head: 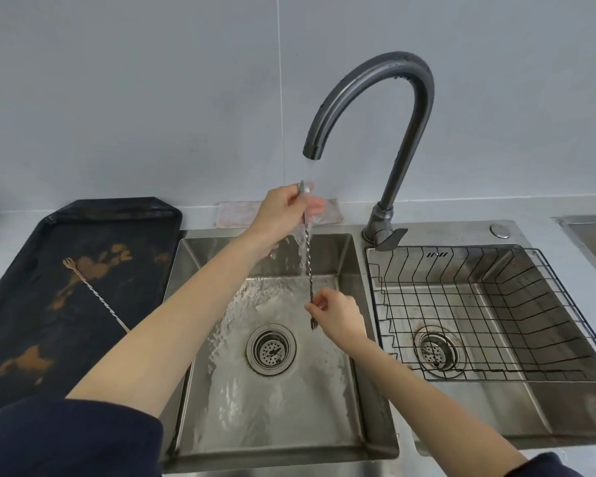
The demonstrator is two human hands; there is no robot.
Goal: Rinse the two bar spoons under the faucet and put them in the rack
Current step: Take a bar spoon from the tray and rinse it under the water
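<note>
A long twisted metal bar spoon hangs almost upright under the running dark faucet, over the left sink basin. My left hand pinches its bowl end at the top, in the water stream. My right hand holds the lower shaft just above its small fork tip. A second bar spoon lies diagonally on the black tray at the left, fork end up and lower end hidden behind my left forearm. The black wire rack sits in the right basin, with nothing in it.
Brown stains mark the tray. A pinkish cloth lies on the counter behind the left basin. The faucet lever stands between the basins. Each basin has a round drain strainer. Water sheets across the left basin floor.
</note>
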